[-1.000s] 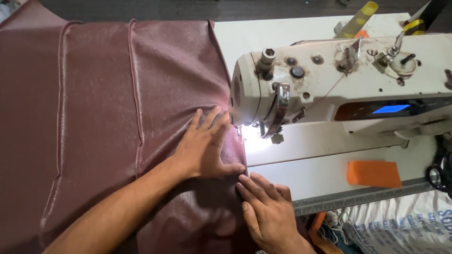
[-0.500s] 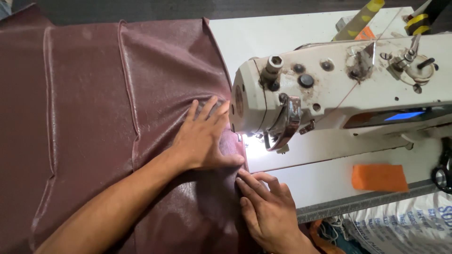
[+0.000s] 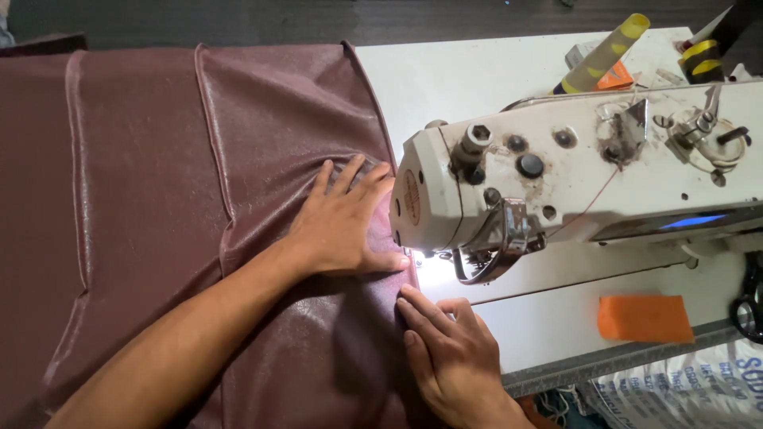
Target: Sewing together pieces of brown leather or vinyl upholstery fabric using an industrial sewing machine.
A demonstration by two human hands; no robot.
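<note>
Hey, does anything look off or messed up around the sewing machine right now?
The white sewing machine head has dark grime around its top knobs. The glossy maroon fabric puckers beside the left hand. Nothing looks spilled.

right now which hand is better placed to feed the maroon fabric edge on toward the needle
Right, probably. The right hand has its fingers on the edge of the glossy maroon leather-like fabric, just short of the white sewing machine. The left hand lies flat beside the machine head, pinning the fabric.

Maroon leatherette sheet [image 3: 159, 183], glossy, stitched ridges running lengthwise, spread flat on white table, right edge puckered beside sewing machine head.
</note>
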